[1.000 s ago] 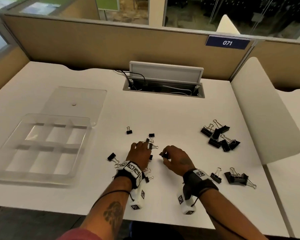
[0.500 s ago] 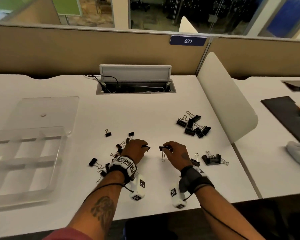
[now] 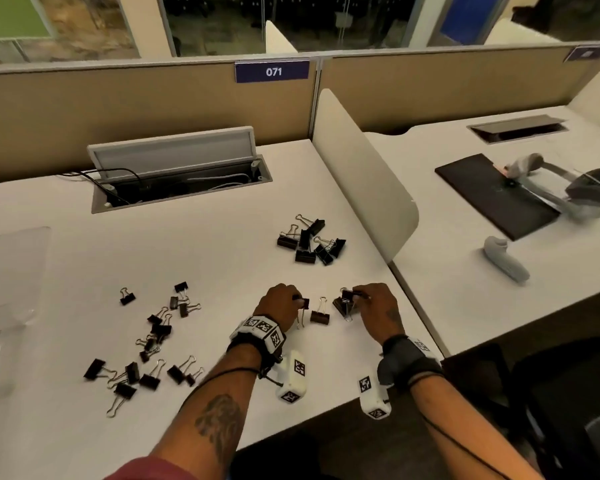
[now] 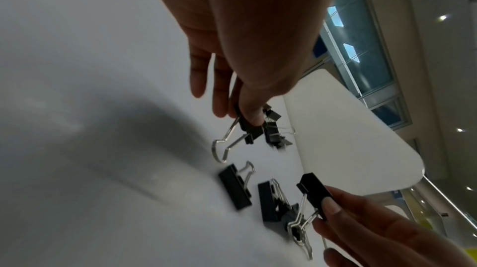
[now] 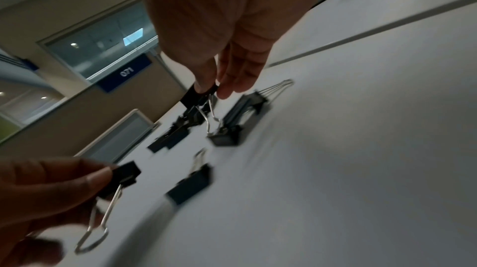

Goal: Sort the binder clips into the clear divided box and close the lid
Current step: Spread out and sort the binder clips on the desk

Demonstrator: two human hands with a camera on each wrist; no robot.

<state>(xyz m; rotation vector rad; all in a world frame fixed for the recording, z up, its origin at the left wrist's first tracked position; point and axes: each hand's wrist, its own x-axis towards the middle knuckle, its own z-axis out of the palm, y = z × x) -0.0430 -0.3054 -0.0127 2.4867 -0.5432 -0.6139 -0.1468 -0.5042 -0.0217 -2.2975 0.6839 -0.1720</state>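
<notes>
My left hand [image 3: 297, 301] pinches a black binder clip [image 3: 303, 303] by its body just above the white desk; its wire handle hangs down in the left wrist view [image 4: 247, 128]. My right hand [image 3: 355, 294] pinches a second black clip [image 3: 352, 294] [image 5: 198, 95] over two clips lying together [image 3: 342, 308]. One more clip [image 3: 319, 316] lies between the hands. Several small clips [image 3: 153, 330] are scattered to the left, and several large ones [image 3: 309, 242] are piled behind. The clear divided box [image 3: 4, 271], lid open, is cut off at the left edge.
An open cable hatch [image 3: 177, 174] sits at the back of the desk. A white divider panel [image 3: 361, 188] bounds the desk on the right. On the desk beyond it lie a black mat [image 3: 492, 195], a headset [image 3: 589, 195] and a grey controller [image 3: 506, 261].
Both hands have moved right, away from the scattered small clips to the clips near the desk's right edge, each holding a clip. The head view has swung right, so the box is nearly out of frame.
</notes>
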